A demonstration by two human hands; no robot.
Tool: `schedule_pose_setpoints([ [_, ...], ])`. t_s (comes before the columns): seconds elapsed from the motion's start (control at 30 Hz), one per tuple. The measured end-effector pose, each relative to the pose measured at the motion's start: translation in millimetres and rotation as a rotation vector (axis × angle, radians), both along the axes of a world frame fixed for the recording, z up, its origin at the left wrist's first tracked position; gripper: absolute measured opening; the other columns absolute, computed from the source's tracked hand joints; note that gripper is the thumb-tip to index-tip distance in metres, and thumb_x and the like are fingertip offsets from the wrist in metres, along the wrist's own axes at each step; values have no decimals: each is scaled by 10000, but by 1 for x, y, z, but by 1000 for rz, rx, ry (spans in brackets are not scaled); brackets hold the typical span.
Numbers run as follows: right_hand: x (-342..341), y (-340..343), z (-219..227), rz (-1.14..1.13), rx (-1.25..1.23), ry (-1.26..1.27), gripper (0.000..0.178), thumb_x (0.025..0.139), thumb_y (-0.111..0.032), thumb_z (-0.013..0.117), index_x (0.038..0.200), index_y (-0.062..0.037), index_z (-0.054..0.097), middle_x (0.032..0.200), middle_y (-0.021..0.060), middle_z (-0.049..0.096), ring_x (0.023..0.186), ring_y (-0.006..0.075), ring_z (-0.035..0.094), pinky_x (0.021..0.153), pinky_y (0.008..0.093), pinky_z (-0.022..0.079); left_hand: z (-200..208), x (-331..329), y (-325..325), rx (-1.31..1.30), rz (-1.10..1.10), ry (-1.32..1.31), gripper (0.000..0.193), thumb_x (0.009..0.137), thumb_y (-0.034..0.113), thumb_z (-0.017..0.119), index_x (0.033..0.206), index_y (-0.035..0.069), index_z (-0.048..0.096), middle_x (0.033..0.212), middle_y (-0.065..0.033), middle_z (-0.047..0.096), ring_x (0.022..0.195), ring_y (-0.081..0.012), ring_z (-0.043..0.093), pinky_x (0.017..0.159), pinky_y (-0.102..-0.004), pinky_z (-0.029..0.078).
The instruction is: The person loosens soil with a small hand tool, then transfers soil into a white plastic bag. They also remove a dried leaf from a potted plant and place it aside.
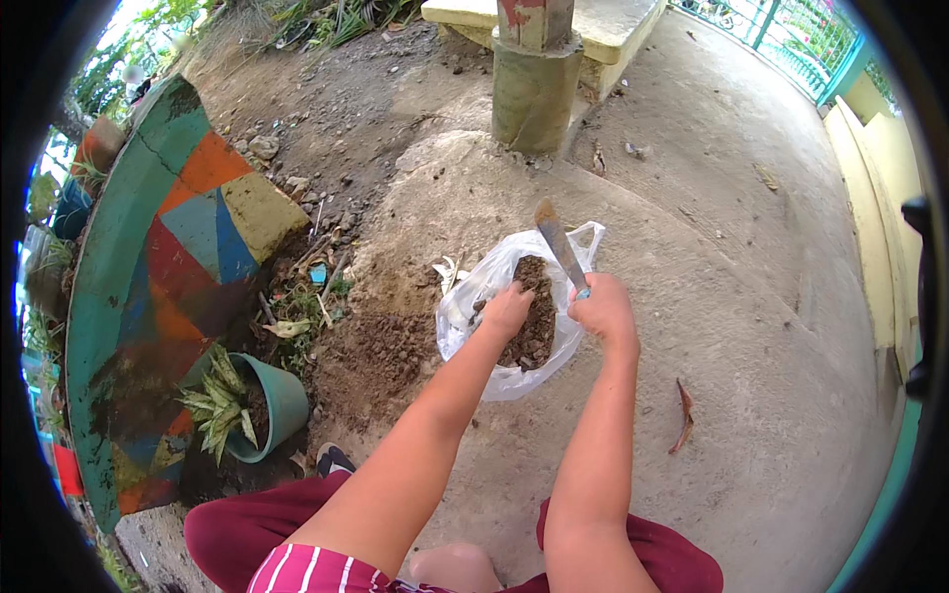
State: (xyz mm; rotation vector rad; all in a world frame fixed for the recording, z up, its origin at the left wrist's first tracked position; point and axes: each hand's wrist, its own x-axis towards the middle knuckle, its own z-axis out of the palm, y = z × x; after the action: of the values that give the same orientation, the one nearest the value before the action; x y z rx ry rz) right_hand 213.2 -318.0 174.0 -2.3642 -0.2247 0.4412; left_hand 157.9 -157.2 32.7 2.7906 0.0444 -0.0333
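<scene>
A white translucent plastic bag (481,280) lies opened on the concrete in front of me, with dark crumbly soil (531,341) inside. My left hand (506,308) reaches into its mouth, fingers curled at the soil; what they hold is hidden. At the bag's right edge, my right hand (603,306) is closed round the turquoise handle of a knife (561,247). Its flat, rust-stained blade points away from me and slightly left, above the bag's far side.
Loose soil (381,351) is spread left of the bag. A green pot (282,405) with a leafy plant lies tipped near a painted curved wall (188,232). Beyond stands a post (534,94) beside a bench (603,35). A dry leaf (682,417) lies at right.
</scene>
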Motion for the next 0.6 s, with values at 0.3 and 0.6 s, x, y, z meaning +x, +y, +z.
schedule_pose_setpoints([
  [0.3,-6,6,-2,-25,-32,2,132,606,-51,612,736,-27,604,625,120,599,573,225,597,558,332,449,35,-16,-1,-370,267,-109,105,849,151,556,876,50,549,910,-165,573,812,-316,586,698,-420,463],
  [0.6,-23,45,13,69,-30,65,183,692,-142,622,813,-5,623,779,224,626,743,364,621,670,416,477,86,-26,63,-1399,456,149,197,906,131,566,1059,40,483,959,-37,549,866,-125,516,728,-273,425],
])
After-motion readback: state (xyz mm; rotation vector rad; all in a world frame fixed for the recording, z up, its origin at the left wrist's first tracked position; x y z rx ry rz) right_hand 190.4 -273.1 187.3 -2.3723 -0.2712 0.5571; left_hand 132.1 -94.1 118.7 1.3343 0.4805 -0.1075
